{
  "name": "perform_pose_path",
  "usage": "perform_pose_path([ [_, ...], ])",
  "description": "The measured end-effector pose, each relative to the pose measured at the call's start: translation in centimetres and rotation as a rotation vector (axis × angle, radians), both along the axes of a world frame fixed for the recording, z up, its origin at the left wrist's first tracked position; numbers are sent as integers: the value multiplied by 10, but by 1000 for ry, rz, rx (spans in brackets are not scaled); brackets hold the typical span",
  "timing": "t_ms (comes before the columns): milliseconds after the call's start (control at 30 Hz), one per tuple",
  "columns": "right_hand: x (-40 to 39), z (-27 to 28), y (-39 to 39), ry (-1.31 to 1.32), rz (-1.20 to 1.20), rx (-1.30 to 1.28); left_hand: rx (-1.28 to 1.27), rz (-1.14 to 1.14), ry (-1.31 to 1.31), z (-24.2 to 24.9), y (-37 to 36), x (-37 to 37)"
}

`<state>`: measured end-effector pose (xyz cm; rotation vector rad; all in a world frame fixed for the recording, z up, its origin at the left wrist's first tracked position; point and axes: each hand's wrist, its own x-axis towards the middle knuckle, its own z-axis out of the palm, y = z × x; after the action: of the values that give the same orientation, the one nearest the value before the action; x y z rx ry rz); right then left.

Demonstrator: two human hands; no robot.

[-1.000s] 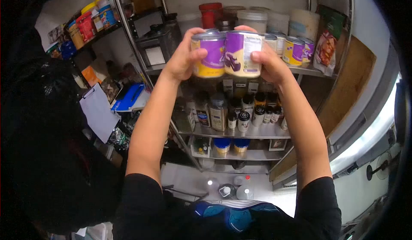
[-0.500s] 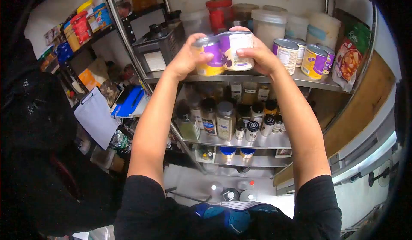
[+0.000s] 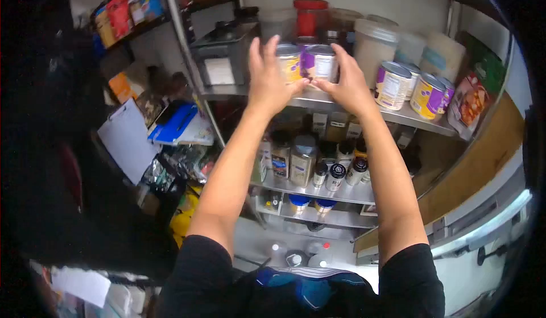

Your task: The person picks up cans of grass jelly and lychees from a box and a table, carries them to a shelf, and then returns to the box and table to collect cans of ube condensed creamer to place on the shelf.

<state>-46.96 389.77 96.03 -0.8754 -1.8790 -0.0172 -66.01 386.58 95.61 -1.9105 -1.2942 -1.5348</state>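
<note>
Two cans with purple, yellow and white labels stand upright side by side at the upper shelf's front: a left can [image 3: 289, 63] and a right can [image 3: 320, 65]. My left hand [image 3: 268, 82] is beside the left can, fingers stretched up and spread, its thumb reaching across low in front. Around the right can's outer side curves my right hand [image 3: 348, 85], with the index finger near the rim and the thumb low on the front. The two thumb tips nearly meet. Whether the left fingers touch their can is hard to tell.
More such cans [image 3: 392, 85] stand to the right, beside a green-and-red pouch [image 3: 471, 102]. Behind are plastic tubs [image 3: 376, 39] and a red-lidded container [image 3: 310, 16]. A dark grey bin [image 3: 219, 56] sits left. Spice jars [image 3: 303, 161] fill the shelf below. A clipboard [image 3: 128, 139] hangs at left.
The two cans have gone from being held up in front of the shelf to standing on it. My left fingers have straightened and spread. The view has shifted slightly.
</note>
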Motion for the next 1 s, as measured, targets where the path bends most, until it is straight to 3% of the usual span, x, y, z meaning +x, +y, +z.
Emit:
perform_pose_path([
  [100, -2, -6, 8, -89, 1, 243, 292, 19, 66, -38, -36, -5],
  [133, -1, -9, 19, -121, -14, 348, 240, 23, 117, -54, -58, -5],
  [200, -3, -1, 13, -151, -48, 244, 130, -13, 178, -100, -108, -7],
  [233, -10, 16, -18, -195, -65, -17, 84, -55, 186, -131, -137, -8],
  [267, 1, -3, 31, -226, -69, 360, -33, -49, 176, -170, -172, -9],
  [400, 18, -6, 98, -290, 33, 310, -597, 108, 22, -306, -351, 8],
  [433, 23, -2, 127, -463, -112, 276, -752, 165, -72, -335, -399, 18],
  [533, 23, -5, 174, -439, -157, 519, -1084, 554, -313, -366, -528, 74],
  [600, 24, -3, 173, -397, -184, 627, -1335, 625, -526, -368, -583, 101],
  [700, 23, 5, 138, -279, -235, 757, -1541, 653, -709, -356, -623, 116],
  [833, 1, 6, 31, -34, -251, 837, -1478, 800, -839, -363, -663, 115],
  [1000, -78, -19, -180, 399, 181, 1000, -1313, 910, -962, -370, -726, 100],
])
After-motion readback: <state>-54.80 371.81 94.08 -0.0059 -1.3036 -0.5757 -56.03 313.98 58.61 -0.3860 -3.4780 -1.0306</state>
